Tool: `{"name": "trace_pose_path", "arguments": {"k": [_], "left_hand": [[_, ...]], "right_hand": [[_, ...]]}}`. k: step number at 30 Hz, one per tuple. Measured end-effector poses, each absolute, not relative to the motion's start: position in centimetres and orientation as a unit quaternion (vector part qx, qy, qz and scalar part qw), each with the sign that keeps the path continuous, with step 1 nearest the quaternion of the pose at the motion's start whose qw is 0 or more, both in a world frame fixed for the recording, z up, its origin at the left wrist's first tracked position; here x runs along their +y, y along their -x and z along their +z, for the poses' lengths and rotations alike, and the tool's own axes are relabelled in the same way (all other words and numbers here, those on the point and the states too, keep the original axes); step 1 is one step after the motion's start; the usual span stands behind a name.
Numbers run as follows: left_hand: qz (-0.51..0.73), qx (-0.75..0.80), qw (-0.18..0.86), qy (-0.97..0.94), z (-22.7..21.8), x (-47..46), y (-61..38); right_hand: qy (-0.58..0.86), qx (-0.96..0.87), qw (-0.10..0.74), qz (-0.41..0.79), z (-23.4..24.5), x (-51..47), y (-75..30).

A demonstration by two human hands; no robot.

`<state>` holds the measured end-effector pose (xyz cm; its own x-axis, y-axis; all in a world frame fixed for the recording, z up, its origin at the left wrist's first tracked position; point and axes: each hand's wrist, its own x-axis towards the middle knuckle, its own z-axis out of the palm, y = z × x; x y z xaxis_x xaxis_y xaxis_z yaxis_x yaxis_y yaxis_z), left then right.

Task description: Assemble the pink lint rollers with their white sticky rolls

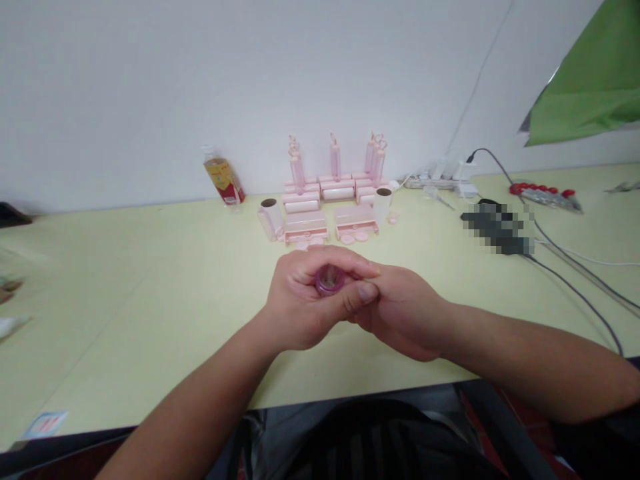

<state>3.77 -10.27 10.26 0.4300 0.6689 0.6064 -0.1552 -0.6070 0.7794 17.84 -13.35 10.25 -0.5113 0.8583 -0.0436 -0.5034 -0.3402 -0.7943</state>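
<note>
In front of me, above the table, my left hand [313, 300] is closed around a small translucent purple tube [329, 279]. The tube's round open end points up at me between the curled fingers and thumb. Pressed against the left hand from the right is my right hand [407, 310]. Its fingers curl in and are mostly hidden behind the left hand, so what they grip cannot be made out. Just beyond the hands stand pink cases [306, 227] with small round pink lids [354, 237] by them.
Several pink tubes with loops [335, 160] stand by the wall, with white paper rolls [383, 203] in front. A drink bottle [223, 177] is at left. A power strip [440, 181], dark cables [575, 247] and red-capped items [545, 193] lie at right on the pale table [125, 300].
</note>
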Motion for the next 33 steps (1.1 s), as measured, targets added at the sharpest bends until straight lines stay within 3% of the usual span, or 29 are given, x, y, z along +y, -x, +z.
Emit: {"name": "trace_pose_path", "arguments": {"k": [20,33], "left_hand": [[0.499,0.117,0.475,-0.715,10.3,-10.3,-3.9],[0.505,0.087,0.509,-0.691,10.4,-10.3,-4.1]], "right_hand": [[0.290,-0.552,0.458,0.633,9.1,-13.6,-18.6],[0.354,-0.726,0.392,0.440,10.7,-13.6,-19.3]]}}
